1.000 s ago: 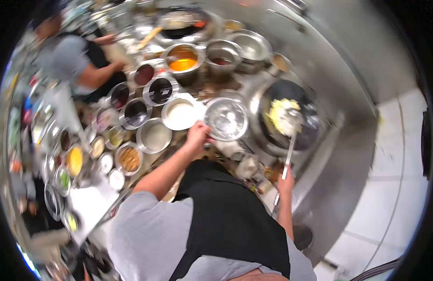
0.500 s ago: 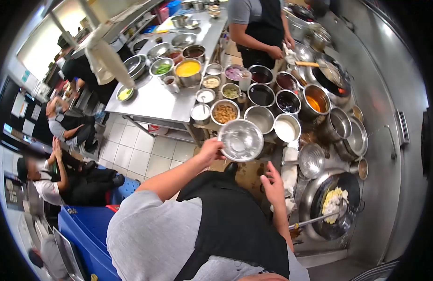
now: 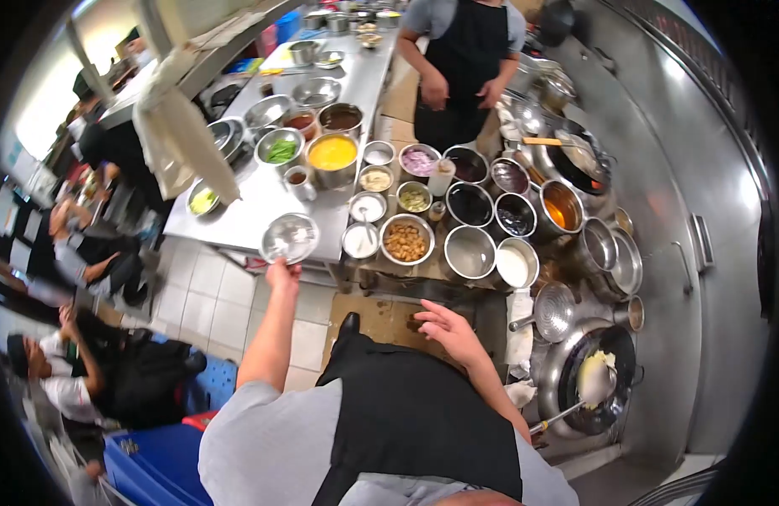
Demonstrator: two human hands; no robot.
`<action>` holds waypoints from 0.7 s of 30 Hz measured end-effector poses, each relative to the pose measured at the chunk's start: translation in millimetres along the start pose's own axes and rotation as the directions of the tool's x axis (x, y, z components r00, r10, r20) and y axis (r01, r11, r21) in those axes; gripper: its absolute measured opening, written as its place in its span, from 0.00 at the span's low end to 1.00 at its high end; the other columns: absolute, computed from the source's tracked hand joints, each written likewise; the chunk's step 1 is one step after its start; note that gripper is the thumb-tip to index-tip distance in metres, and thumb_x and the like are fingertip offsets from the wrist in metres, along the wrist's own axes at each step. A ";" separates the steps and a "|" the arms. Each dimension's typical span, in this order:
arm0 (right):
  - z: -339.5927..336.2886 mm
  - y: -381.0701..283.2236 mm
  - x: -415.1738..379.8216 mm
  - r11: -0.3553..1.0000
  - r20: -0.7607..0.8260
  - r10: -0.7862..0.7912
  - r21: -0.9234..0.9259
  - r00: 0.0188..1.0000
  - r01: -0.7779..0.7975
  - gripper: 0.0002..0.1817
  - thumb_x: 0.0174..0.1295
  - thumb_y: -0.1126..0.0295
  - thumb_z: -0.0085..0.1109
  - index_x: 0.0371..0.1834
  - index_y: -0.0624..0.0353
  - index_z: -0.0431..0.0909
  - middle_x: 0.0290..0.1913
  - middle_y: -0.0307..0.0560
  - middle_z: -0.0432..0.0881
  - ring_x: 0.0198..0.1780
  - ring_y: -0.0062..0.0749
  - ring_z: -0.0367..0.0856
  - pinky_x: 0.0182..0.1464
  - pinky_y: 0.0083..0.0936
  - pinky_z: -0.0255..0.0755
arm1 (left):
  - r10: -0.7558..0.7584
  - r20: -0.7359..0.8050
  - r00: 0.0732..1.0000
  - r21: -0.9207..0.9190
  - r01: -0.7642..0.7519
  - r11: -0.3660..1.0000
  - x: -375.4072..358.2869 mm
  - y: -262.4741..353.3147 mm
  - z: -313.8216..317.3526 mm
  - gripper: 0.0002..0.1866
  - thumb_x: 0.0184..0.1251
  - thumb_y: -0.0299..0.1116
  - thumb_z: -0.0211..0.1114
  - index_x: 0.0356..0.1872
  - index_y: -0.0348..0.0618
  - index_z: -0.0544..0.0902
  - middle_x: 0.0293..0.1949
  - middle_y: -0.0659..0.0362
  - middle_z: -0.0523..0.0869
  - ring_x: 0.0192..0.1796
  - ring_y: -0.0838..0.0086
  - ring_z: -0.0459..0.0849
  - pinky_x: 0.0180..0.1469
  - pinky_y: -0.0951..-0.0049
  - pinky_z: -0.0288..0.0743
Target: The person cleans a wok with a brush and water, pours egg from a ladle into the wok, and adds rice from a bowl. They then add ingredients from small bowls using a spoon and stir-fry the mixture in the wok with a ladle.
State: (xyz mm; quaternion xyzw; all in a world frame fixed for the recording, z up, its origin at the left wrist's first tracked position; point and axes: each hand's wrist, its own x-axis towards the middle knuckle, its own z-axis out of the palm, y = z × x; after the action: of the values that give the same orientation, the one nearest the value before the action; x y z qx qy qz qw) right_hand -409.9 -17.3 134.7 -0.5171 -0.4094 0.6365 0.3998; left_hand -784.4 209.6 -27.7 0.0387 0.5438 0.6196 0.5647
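My left hand [image 3: 282, 273] grips the rim of a metal bowl [image 3: 290, 238], held out at the near edge of the steel table [image 3: 238, 221]. The bowl looks bare inside. In front of my apron, my right hand [image 3: 447, 327] hangs in the air, fingers apart, with nothing in it. Ahead of it stands a pot of brown chunks [image 3: 407, 239], beside a pot of clear liquid [image 3: 470, 251] and a pot of white liquid [image 3: 517, 262]. At the right, a wok [image 3: 596, 379] holds pale yellow and white food, with a ladle [image 3: 593, 384] resting in it.
A co-worker in a black apron [image 3: 461, 67] stands ahead by the stove. A strainer [image 3: 553, 310] lies near the wok. On the table are a pot of yellow liquid [image 3: 332, 153] and a bowl of greens [image 3: 281, 148]. A blue bin [image 3: 158, 464] and seated people are at the left.
My left hand has carried the bowl leftward, from in front of me to the table's edge. My right hand has shifted left, away from the wok. The co-worker's hands have moved apart.
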 end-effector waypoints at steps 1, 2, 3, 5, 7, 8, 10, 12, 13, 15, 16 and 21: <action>7.1 -0.5 15.3 1.000 0.025 0.002 0.021 1.000 -0.003 0.30 0.67 0.71 0.58 0.73 0.59 0.61 0.58 0.48 0.78 0.52 0.23 0.76 0.54 0.22 0.71 | -0.015 0.012 1.000 0.000 0.015 1.000 15.5 -0.1 11.8 0.06 0.63 0.26 0.53 0.35 0.35 0.76 0.28 0.55 0.82 0.26 0.68 0.84 0.21 0.68 0.77; 19.9 -2.5 36.3 0.999 0.090 0.011 0.039 0.996 -0.014 0.30 0.67 0.71 0.57 0.73 0.59 0.61 0.58 0.48 0.78 0.52 0.23 0.76 0.54 0.23 0.71 | -0.010 0.022 1.000 -0.042 0.011 0.999 31.4 8.0 11.6 0.07 0.65 0.27 0.53 0.40 0.35 0.75 0.30 0.55 0.82 0.28 0.65 0.84 0.24 0.65 0.80; 30.7 -4.2 51.4 0.998 0.103 0.054 0.028 0.993 -0.057 0.30 0.67 0.71 0.57 0.73 0.58 0.61 0.59 0.48 0.77 0.53 0.24 0.77 0.56 0.24 0.71 | 0.008 0.008 1.000 -0.091 -0.007 0.996 46.9 20.0 1.3 0.09 0.66 0.27 0.53 0.45 0.36 0.75 0.32 0.54 0.82 0.30 0.62 0.85 0.26 0.62 0.82; 55.7 -13.6 80.0 0.998 0.193 0.057 -0.021 0.980 -0.053 0.31 0.67 0.72 0.57 0.73 0.58 0.61 0.60 0.49 0.77 0.52 0.25 0.77 0.56 0.23 0.71 | -0.131 0.037 0.991 -0.106 0.134 0.985 76.0 26.1 -8.7 0.21 0.71 0.33 0.54 0.62 0.44 0.63 0.60 0.48 0.68 0.45 0.49 0.82 0.37 0.51 0.84; 76.1 -22.4 93.3 0.997 0.267 0.069 -0.056 0.961 -0.056 0.28 0.67 0.70 0.56 0.71 0.59 0.64 0.64 0.50 0.74 0.59 0.32 0.76 0.63 0.27 0.67 | -0.221 -0.021 0.975 -0.011 0.221 0.975 82.9 40.3 -15.1 0.21 0.73 0.37 0.52 0.61 0.41 0.63 0.64 0.47 0.63 0.51 0.49 0.79 0.42 0.49 0.82; 84.9 -28.8 103.9 0.996 0.267 0.084 -0.055 0.960 -0.072 0.28 0.67 0.70 0.56 0.71 0.59 0.64 0.64 0.50 0.74 0.59 0.32 0.76 0.63 0.27 0.67 | -0.232 -0.055 0.971 0.057 0.235 0.970 93.5 48.5 -21.2 0.20 0.75 0.39 0.50 0.61 0.39 0.63 0.64 0.45 0.64 0.56 0.48 0.77 0.47 0.48 0.81; 99.1 -42.4 125.8 0.958 0.546 -0.021 -0.229 0.838 0.173 0.24 0.69 0.65 0.53 0.66 0.61 0.71 0.67 0.51 0.72 0.67 0.38 0.70 0.69 0.32 0.60 | 0.026 -0.113 0.993 0.052 -0.020 0.998 122.0 81.5 -41.1 0.13 0.71 0.34 0.53 0.47 0.34 0.72 0.37 0.49 0.80 0.30 0.61 0.83 0.25 0.63 0.81; 111.3 -50.4 141.2 0.969 0.572 -0.014 -0.195 0.820 0.153 0.21 0.71 0.60 0.50 0.61 0.62 0.76 0.68 0.51 0.71 0.71 0.41 0.64 0.72 0.35 0.55 | 0.154 -0.274 0.949 0.125 -0.124 0.984 152.7 128.3 -55.6 0.10 0.68 0.31 0.51 0.41 0.34 0.77 0.26 0.52 0.80 0.18 0.68 0.77 0.16 0.70 0.70; 114.5 -52.9 148.5 0.966 0.613 -0.012 -0.196 0.790 0.166 0.21 0.72 0.59 0.49 0.60 0.61 0.76 0.68 0.51 0.71 0.70 0.40 0.66 0.71 0.34 0.57 | 0.145 -0.295 0.944 0.151 -0.104 0.983 143.9 160.8 -42.5 0.09 0.66 0.31 0.55 0.35 0.35 0.79 0.24 0.51 0.80 0.19 0.68 0.79 0.16 0.70 0.71; 119.5 -53.3 159.6 0.960 0.643 0.001 -0.216 0.766 0.179 0.23 0.73 0.55 0.47 0.59 0.61 0.77 0.67 0.49 0.73 0.69 0.38 0.68 0.70 0.31 0.59 | 0.175 -0.192 0.966 0.245 -0.126 0.961 172.3 177.2 -14.5 0.09 0.66 0.31 0.55 0.35 0.35 0.78 0.24 0.52 0.80 0.19 0.68 0.78 0.16 0.70 0.71; 121.4 -56.7 165.1 0.958 0.605 -0.030 -0.210 0.796 0.196 0.23 0.73 0.55 0.47 0.59 0.61 0.77 0.67 0.49 0.73 0.69 0.38 0.68 0.70 0.31 0.59 | 0.212 -0.139 0.967 0.303 -0.162 0.939 200.2 202.4 -4.2 0.08 0.67 0.31 0.55 0.35 0.36 0.78 0.24 0.52 0.80 0.19 0.68 0.78 0.17 0.71 0.71; 129.7 -67.4 191.1 0.927 0.595 0.133 -0.358 0.793 0.113 0.24 0.74 0.54 0.46 0.58 0.62 0.78 0.66 0.46 0.74 0.67 0.35 0.70 0.68 0.29 0.61 | 0.389 0.045 0.920 0.508 -0.356 0.784 267.0 256.8 28.1 0.07 0.67 0.31 0.56 0.35 0.37 0.77 0.24 0.53 0.78 0.20 0.70 0.78 0.18 0.71 0.70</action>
State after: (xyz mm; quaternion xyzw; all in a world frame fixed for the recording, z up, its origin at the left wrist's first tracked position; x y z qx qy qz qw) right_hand -559.8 170.1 151.3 -0.3531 -0.6272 0.6806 0.1367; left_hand -1030.6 484.2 16.8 0.2730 0.6860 0.5546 0.3839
